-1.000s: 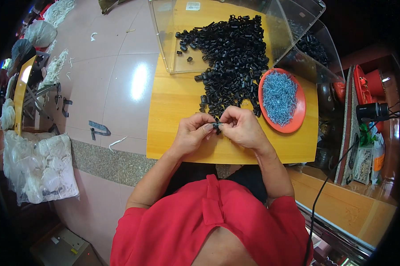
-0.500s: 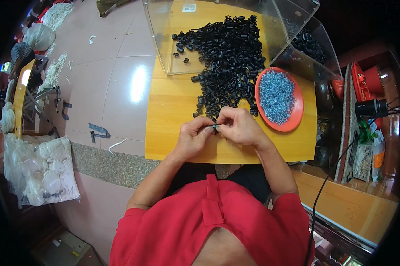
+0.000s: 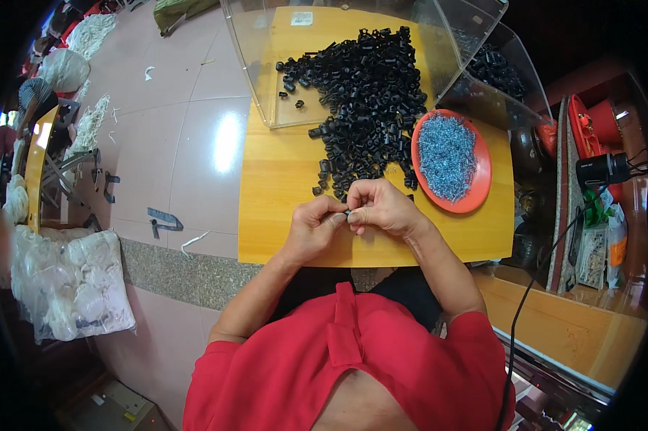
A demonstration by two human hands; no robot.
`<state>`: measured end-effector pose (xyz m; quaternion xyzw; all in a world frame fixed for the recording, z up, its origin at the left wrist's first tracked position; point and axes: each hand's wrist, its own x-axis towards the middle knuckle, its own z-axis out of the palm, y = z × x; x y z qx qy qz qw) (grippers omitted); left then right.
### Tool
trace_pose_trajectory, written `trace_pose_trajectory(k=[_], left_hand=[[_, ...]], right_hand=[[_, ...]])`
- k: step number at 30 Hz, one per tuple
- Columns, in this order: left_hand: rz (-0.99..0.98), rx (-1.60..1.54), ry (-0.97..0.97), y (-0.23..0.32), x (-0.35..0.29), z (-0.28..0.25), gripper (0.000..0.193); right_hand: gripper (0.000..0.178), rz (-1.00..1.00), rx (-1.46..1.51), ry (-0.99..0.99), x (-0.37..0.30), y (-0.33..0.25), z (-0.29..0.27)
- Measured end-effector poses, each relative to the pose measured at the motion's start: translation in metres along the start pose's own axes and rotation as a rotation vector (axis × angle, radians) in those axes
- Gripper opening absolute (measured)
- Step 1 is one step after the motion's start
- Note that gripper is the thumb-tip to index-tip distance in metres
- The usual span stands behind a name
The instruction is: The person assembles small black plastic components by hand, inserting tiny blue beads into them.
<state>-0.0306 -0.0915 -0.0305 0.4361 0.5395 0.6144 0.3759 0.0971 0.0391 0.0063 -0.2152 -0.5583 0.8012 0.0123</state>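
Observation:
Close together over the near part of the yellow table [image 3: 281, 237], my left hand [image 3: 313, 228] and my right hand [image 3: 381, 210] meet at the fingertips. Both are closed in a pinch around something small and dark, mostly covered by the fingers; its kind does not show. Just beyond the hands spreads a big pile of small black plastic parts [image 3: 370, 93], short and tube-like. Right of the pile lies a red oval plate [image 3: 482, 183] heaped with tiny bluish, shiny metal-looking pieces [image 3: 447, 158].
A clear plastic bin [image 3: 255, 93] lies around the pile's far end. Another clear bin [image 3: 532, 79] with black parts stands at the far right. A black cable [image 3: 529, 287] runs down on the right. A bag of white bundles [image 3: 79, 287] lies on the left floor.
My pinched fingertips have come slightly nearer to me, and the right hand's fingers are curled a little differently. The whole view has shifted slightly.

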Motion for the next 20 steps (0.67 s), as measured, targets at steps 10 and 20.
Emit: trace_pose_trajectory(k=[10, 20], left_hand=[[-0.186, -0.279, -0.020, 0.001, 0.003, -0.001, 0.038], [-0.097, -0.303, 0.024, 0.000, -0.005, -0.006, 0.036]], right_hand=[[0.005, -0.132, -0.323, 0.251, -0.049, -0.060, -0.028], [0.039, -0.602, -0.344, 0.988, -0.071, -0.143, -0.146]])
